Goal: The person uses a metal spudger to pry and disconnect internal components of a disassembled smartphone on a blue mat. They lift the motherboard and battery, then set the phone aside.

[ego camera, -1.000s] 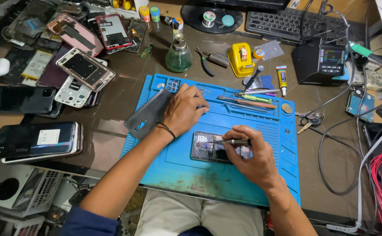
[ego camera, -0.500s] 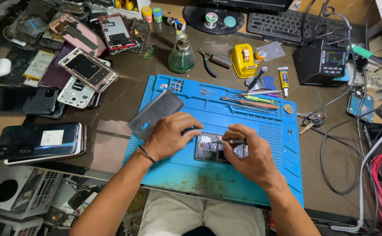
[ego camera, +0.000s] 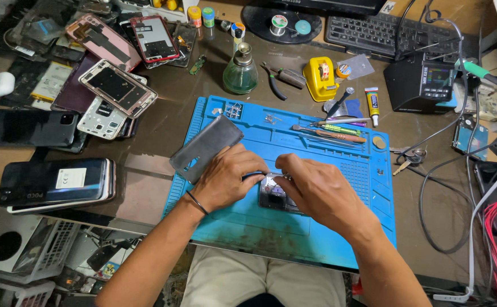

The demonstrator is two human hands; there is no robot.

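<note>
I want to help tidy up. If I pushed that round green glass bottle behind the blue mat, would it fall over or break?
The green glass bottle looks squat, with a wide base and narrow metal top, so it would probably slide rather than tip. It looks like glass, so likely fragile if knocked off the table. It may feel heavy for its size; whether liquid is inside is unclear.

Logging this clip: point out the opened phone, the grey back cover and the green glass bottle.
opened phone (ego camera: 272, 196), head view, exposed lower-left part.
grey back cover (ego camera: 206, 146), head view, middle.
green glass bottle (ego camera: 240, 75), head view, belly.
</note>
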